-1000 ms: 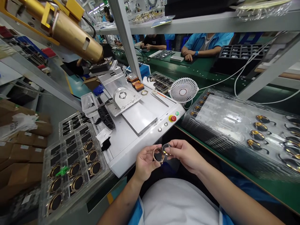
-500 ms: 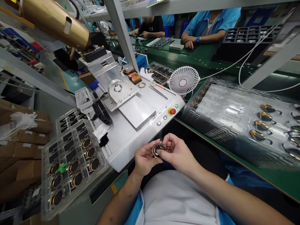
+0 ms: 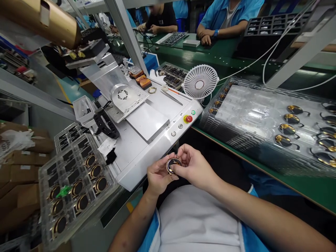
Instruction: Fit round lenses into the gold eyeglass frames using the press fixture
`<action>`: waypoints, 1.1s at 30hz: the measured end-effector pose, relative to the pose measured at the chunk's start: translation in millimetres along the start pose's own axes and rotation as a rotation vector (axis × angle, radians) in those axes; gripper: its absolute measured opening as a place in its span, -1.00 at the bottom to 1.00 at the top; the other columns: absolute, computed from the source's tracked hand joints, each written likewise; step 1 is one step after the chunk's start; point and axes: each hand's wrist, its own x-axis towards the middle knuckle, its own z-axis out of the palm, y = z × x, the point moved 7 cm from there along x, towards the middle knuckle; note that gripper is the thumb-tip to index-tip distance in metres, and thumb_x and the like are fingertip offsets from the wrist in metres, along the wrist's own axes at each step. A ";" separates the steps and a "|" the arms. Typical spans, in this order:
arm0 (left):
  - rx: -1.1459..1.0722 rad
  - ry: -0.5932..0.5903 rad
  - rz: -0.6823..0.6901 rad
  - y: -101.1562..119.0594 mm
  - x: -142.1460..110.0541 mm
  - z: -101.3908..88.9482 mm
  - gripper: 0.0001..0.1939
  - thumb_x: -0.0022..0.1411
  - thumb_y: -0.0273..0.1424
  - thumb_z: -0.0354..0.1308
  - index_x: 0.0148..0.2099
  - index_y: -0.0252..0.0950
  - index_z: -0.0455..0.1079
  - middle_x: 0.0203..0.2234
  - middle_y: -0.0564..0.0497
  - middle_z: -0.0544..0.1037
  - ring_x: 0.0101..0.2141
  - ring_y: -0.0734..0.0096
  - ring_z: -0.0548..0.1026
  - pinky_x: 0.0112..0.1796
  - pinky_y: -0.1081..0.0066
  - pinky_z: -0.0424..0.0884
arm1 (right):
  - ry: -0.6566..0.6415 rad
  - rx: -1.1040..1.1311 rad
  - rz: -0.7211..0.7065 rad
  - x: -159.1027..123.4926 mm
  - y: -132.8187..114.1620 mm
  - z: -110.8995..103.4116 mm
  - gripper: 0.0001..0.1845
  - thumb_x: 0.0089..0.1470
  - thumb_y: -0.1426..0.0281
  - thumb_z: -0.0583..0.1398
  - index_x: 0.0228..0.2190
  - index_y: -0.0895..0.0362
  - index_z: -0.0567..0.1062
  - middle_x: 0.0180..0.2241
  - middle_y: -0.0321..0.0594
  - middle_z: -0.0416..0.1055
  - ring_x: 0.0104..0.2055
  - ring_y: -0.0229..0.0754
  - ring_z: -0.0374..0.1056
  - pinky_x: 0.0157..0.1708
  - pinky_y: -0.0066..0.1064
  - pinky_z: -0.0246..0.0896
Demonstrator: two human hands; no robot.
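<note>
Cupping a gold-rimmed round case [image 3: 172, 161] before the machine [image 3: 136, 175], the left hand [image 3: 157, 176] curls around its rim; the right hand [image 3: 194, 165], fingers bent close, thumbs the dark disc. Apart a second ago, disc and case now meet, apparently nested. Trays flank left [image 3: 44, 196] and right [image 3: 244, 105].

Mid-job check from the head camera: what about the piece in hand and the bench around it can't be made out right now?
In the head view:
- Round piece: underside hidden by the left hand; part of its face covered by the right hand's thumb.
- Gold cylinder: upper end cut off by the picture's edge.
- Clear trays: far-right portion cut off by the right edge.
- Markings near the silver buttons: too small to read.
</note>
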 end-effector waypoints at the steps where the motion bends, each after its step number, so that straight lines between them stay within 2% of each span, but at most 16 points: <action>1: 0.003 0.007 0.002 -0.7 -0.4 -0.8 -0.41 -0.13 -0.35 0.62 0.01 -0.04 0.63 -0.05 -0.09 0.71 -0.14 0.07 0.72 -0.13 0.18 0.70 | -0.006 0.012 0.005 0.4 0.9 0.2 -0.61 -0.20 0.35 0.36 -0.41 0.04 0.24 -0.56 -0.44 0.36 -0.54 -0.30 0.27 -0.53 -0.47 0.16; 6: 0.010 0.004 0.044 -1.1 -1.5 -0.9 -0.44 -0.05 -0.32 0.59 0.05 0.00 0.61 -0.04 -0.05 0.71 -0.13 0.11 0.72 -0.14 0.23 0.70 | -0.042 0.065 0.048 4.4 4.9 -3.9 -0.53 -0.19 0.29 0.44 -0.39 0.06 0.26 -0.54 -0.39 0.46 -0.53 -0.27 0.36 -0.49 -0.46 0.24; 11: 0.037 -0.012 0.101 2.0 -1.7 1.1 -0.46 -0.01 -0.36 0.57 0.05 0.03 0.61 -0.03 -0.02 0.70 -0.09 0.09 0.71 -0.07 0.19 0.68 | -0.119 -0.108 0.166 8.7 14.0 -12.7 -0.49 -0.22 0.13 0.52 -0.48 0.14 0.39 -0.60 -0.27 0.48 -0.59 -0.29 0.34 -0.62 -0.53 0.21; 15: 0.124 -0.038 0.142 7.8 -4.0 2.6 -0.38 -0.06 -0.47 0.58 0.06 0.04 0.59 -0.02 -0.03 0.69 -0.10 0.07 0.71 -0.01 0.11 0.66 | -0.158 0.053 0.217 12.5 24.8 -11.5 -0.39 -0.35 0.11 0.58 -0.59 0.14 0.33 -0.65 -0.27 0.46 -0.68 -0.34 0.27 -0.70 -0.55 0.20; 19: 0.198 -0.016 0.159 14.1 -6.4 -3.4 -0.38 -0.06 -0.50 0.57 0.06 0.03 0.60 -0.03 -0.02 0.69 -0.05 0.02 0.69 0.04 0.07 0.63 | -0.198 0.151 0.273 20.4 36.7 0.4 -0.35 -0.42 0.13 0.60 -0.63 0.13 0.29 -0.69 -0.33 0.40 -0.71 -0.35 0.25 -0.77 -0.58 0.16; 21: 0.182 0.033 0.135 13.5 -5.3 -10.7 -0.42 -0.04 -0.50 0.56 0.04 0.01 0.61 -0.03 -0.02 0.70 -0.01 0.02 0.67 0.06 0.08 0.61 | -0.228 0.165 0.267 28.7 36.9 9.1 -0.35 -0.40 0.10 0.59 -0.62 0.14 0.29 -0.68 -0.35 0.40 -0.74 -0.40 0.18 -0.78 -0.60 0.13; 23: 0.115 0.133 0.084 10.6 -2.6 -21.6 -0.48 0.00 -0.46 0.55 0.03 -0.02 0.62 -0.03 -0.05 0.70 -0.01 0.04 0.67 0.06 0.11 0.61 | -0.264 0.115 0.222 41.1 30.8 16.4 -0.38 -0.37 0.08 0.58 -0.60 0.16 0.34 -0.67 -0.36 0.41 -0.74 -0.44 0.13 -0.77 -0.60 0.12; 25: 0.018 0.260 0.057 10.5 -0.2 -33.1 -0.53 0.03 -0.37 0.54 0.03 -0.05 0.63 -0.03 -0.07 0.71 -0.02 0.07 0.68 0.06 0.14 0.60 | -0.303 -0.012 0.149 57.4 19.2 19.6 -0.41 -0.40 0.10 0.59 -0.54 0.18 0.43 -0.63 -0.35 0.43 -0.68 -0.41 0.20 -0.75 -0.61 0.15; 26: -0.030 0.310 0.050 12.1 0.6 -37.3 -0.54 0.04 -0.33 0.54 0.03 -0.07 0.63 -0.02 -0.09 0.71 -0.01 0.08 0.67 0.06 0.15 0.60 | -0.282 -0.090 0.113 67.3 12.1 16.7 -0.40 -0.42 0.12 0.60 -0.50 0.19 0.46 -0.62 -0.35 0.42 -0.65 -0.37 0.24 -0.75 -0.60 0.16; 28: -0.113 0.345 0.005 15.8 2.0 -40.4 -0.57 0.10 -0.25 0.50 0.03 -0.10 0.61 0.00 -0.12 0.69 -0.01 0.05 0.67 0.05 0.11 0.59 | -0.127 -0.209 0.043 89.5 -4.9 0.5 -0.41 -0.35 0.11 0.59 -0.44 0.16 0.44 -0.61 -0.39 0.38 -0.63 -0.33 0.25 -0.75 -0.57 0.17; 31: -0.154 0.270 -0.135 17.9 1.3 -35.2 -0.66 0.21 -0.25 0.42 0.03 -0.14 0.59 0.02 -0.13 0.65 -0.07 0.01 0.69 -0.04 0.07 0.64 | 0.150 -0.286 -0.016 118.0 -29.4 -28.3 -0.52 -0.02 0.08 0.45 -0.40 0.09 0.33 -0.67 -0.45 0.30 -0.72 -0.33 0.14 -0.80 -0.51 0.09; 33: -0.121 0.208 -0.169 18.2 -0.3 -31.8 -0.64 0.21 -0.29 0.42 0.06 -0.14 0.56 0.00 -0.13 0.63 -0.11 0.06 0.69 -0.12 0.18 0.66 | 0.194 -0.322 -0.039 133.4 -41.0 -34.9 -0.61 0.08 0.14 0.39 -0.39 0.08 0.33 -0.69 -0.45 0.28 -0.75 -0.33 0.09 -0.80 -0.51 0.01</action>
